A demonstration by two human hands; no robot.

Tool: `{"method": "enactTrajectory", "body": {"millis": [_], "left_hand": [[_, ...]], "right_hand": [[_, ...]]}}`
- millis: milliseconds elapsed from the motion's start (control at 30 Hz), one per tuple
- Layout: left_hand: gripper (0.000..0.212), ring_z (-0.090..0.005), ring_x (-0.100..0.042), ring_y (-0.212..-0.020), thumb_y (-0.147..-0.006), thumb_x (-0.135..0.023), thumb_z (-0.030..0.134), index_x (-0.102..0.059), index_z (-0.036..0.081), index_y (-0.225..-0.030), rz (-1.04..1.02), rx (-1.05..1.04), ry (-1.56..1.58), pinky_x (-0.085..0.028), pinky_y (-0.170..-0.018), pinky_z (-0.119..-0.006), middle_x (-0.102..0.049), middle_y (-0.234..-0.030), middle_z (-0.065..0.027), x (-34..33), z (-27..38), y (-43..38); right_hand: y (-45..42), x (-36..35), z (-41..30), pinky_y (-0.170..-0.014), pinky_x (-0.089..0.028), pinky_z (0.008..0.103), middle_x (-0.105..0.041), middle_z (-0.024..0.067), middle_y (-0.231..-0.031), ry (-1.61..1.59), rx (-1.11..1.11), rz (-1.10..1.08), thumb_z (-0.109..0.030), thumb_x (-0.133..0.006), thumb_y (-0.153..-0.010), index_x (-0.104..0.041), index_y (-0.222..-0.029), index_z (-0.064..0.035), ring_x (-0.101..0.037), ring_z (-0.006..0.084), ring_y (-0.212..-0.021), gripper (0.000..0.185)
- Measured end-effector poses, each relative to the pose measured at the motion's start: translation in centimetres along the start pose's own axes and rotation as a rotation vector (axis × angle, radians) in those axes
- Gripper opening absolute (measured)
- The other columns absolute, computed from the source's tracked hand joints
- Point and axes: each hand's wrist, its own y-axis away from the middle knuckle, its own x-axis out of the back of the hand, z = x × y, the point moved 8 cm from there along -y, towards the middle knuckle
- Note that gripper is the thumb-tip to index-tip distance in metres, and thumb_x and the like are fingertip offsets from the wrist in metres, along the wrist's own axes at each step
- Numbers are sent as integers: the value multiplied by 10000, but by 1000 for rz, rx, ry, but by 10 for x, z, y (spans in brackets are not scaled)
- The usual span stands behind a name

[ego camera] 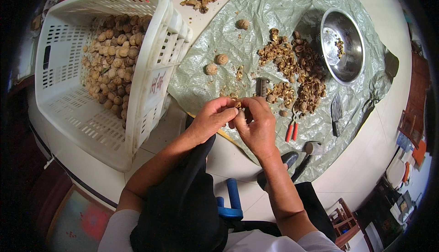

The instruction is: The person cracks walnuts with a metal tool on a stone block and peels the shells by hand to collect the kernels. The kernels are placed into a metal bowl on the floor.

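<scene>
Between the fingertips of my left hand and my right hand is a small brown piece of cracked walnut; both hands touch it. Just beyond them a metal tool head with a dark ribbed grip lies on a green woven plastic sheet. Walnut shells and pieces are heaped ahead to the right, beside a steel colander holding a few kernel bits. Whole walnuts lie at the left of the sheet.
A white plastic crate with many walnuts stands at left. Red-handled picks, a knife and a hammer lie at right. More shells are on the tiled floor. A blue stool part shows below my arms.
</scene>
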Motion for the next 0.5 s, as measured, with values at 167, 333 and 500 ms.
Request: {"method": "enactTrajectory", "body": {"millis": [167, 333, 500], "left_hand": [[227, -76, -534, -702, -880, -554, 174, -554, -2, -1023, 2, -59, 95, -428, -635, -209, -579, -855, -20, 0, 2, -1], [241, -94, -522, -735, -863, -553, 150, -547, 4, -1054, -36, -56, 153, -424, -662, -224, -581, -893, -33, 0, 7, 3], [248, -95, -527, -749, -849, -579, 130, -541, 6, -1060, -71, -118, 130, -433, -679, -229, -584, -911, -39, -4, 10, 1]], "right_hand": [[0, -1, 12, -631, -483, 309, -572, 124, -840, -37, -7, -29, -50, -608, -766, -605, -940, 3, -588, 232, -702, 181], [0, -2, 27, -712, -456, 262, -571, 83, -886, -470, -205, -126, -85, -606, -835, -618, -985, 15, -557, 159, -792, 181], [0, -2, 30, -714, -451, 246, -573, 72, -900, -488, -271, -157, -113, -619, -844, -621, -994, 18, -553, 136, -807, 199]]}}
